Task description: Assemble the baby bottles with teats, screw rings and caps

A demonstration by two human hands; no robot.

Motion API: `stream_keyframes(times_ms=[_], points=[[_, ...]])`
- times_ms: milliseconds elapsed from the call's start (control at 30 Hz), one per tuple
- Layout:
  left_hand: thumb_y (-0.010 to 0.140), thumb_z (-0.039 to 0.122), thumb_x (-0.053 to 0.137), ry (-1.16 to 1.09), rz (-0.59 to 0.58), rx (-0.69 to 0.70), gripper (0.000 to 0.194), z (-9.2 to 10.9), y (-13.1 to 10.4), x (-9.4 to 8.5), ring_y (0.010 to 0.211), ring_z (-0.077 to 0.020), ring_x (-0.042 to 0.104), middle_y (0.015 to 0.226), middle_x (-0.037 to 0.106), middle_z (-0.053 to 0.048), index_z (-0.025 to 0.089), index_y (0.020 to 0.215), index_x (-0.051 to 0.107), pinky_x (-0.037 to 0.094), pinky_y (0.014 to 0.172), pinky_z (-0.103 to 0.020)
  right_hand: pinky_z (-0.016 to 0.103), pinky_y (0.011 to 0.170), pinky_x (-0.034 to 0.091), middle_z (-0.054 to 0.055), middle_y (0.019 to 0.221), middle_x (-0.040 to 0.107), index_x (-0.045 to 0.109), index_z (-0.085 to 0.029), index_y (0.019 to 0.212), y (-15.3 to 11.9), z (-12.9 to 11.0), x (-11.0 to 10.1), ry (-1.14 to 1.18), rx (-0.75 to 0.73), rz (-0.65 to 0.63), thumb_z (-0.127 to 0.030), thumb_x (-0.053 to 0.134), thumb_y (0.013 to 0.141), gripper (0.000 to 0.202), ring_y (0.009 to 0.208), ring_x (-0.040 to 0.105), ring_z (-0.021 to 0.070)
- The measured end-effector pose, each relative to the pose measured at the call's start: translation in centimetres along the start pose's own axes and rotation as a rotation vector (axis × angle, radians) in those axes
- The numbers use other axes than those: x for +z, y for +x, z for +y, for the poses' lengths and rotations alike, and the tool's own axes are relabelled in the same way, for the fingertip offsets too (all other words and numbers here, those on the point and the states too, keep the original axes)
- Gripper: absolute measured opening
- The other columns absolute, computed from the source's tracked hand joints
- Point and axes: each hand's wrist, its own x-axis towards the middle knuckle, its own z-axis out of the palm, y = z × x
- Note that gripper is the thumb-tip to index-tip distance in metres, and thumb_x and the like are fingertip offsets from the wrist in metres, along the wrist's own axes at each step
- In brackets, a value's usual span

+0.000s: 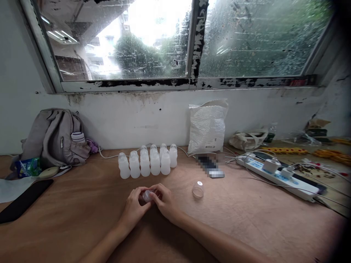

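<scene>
My left hand (135, 203) and my right hand (165, 203) meet low over the table. Between their fingertips is a small clear round plastic piece (147, 196), which looks ridged like a bottle's collar; fingers hide part of it. The right thumb presses against its side. A clear dome-shaped cap (197, 190) stands on the table to the right of my hands. Beyond them, several white bottles (145, 164) with clear domed caps stand upright in a close group.
Along the wall are a grey backpack (57, 138), a white padded mailer (207, 128) and a cloth bag (246, 140). A phone (210, 166) lies near the mailer. A power strip (276, 178) with cables runs along the right. A black flat object (26, 201) lies at left.
</scene>
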Motion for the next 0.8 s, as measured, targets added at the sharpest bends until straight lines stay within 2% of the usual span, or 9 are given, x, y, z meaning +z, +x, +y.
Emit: stream_keyframes(times_ms=[300,467,667,733,800], points=[[0.069,0.032,0.060,0.066,-0.043,-0.014,0.028,-0.4,0.2,-0.1,0.085,-0.0211,0.058,0.090,0.062,-0.006,0.020,0.093,0.059,0.046,0.075,-0.032,0.026,0.066,0.044,0.003,0.082,0.060,0.062,-0.019,0.087,0.1,0.3,0.1,0.016,0.001,0.004,-0.019,0.051,0.080,0.013,0.073,0.055,0.0137],[0.069,0.027,0.058,0.146,-0.074,0.002,0.030,-0.3,0.2,-0.2,0.093,-0.0226,0.056,0.097,0.061,-0.007,0.020,0.098,0.057,0.043,0.082,-0.035,0.026,0.065,0.044,0.002,0.081,0.059,0.062,-0.019,0.087,0.1,0.4,0.1,-0.006,0.010,-0.001,-0.022,0.057,0.077,0.012,0.071,0.055,0.0134],[0.071,0.032,0.058,0.260,-0.097,0.026,0.033,-1.2,0.1,0.2,0.100,-0.0257,0.052,0.102,0.060,-0.009,0.019,0.101,0.056,0.040,0.085,-0.040,0.024,0.062,0.044,0.002,0.081,0.058,0.062,-0.018,0.085,0.2,0.6,0.1,0.061,0.050,-0.025,-0.020,0.055,0.076,0.011,0.068,0.054,0.0123],[0.068,0.035,0.062,0.242,-0.106,0.094,0.044,-1.3,0.4,-0.6,0.104,-0.0259,0.050,0.108,0.058,-0.009,0.019,0.108,0.053,0.040,0.087,-0.039,0.024,0.061,0.045,0.001,0.081,0.058,0.060,-0.018,0.086,0.3,0.6,0.0,0.082,0.082,-0.017,-0.017,0.054,0.075,0.013,0.068,0.054,0.0120],[0.068,0.039,0.063,0.181,-0.086,0.186,0.051,-0.9,1.4,-2.4,0.103,-0.0229,0.050,0.112,0.056,-0.008,0.020,0.113,0.049,0.041,0.087,-0.035,0.024,0.061,0.044,0.001,0.079,0.057,0.059,-0.018,0.086,0.3,0.6,-0.1,0.076,0.110,-0.003,-0.014,0.052,0.074,0.015,0.066,0.053,0.0117]])
